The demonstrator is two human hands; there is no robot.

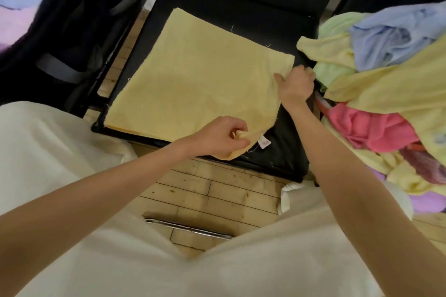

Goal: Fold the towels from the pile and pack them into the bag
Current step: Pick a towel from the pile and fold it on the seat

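Pale wood floor (217, 190) shows beneath a black chair seat (277, 157) on which a yellow towel (193, 75) lies spread flat. The left hand (222, 137) reaches in with its fingers curled, pinching the towel's near corner beside a small white label (263, 143), while the right hand (295, 85) holds the towel's right edge, its fingers curled under the cloth and mostly hidden. To the right a pile of towels (386, 75) runs out of frame, and at upper left a dark bag (72, 31), partly cut off, holds blue and pink cloth.
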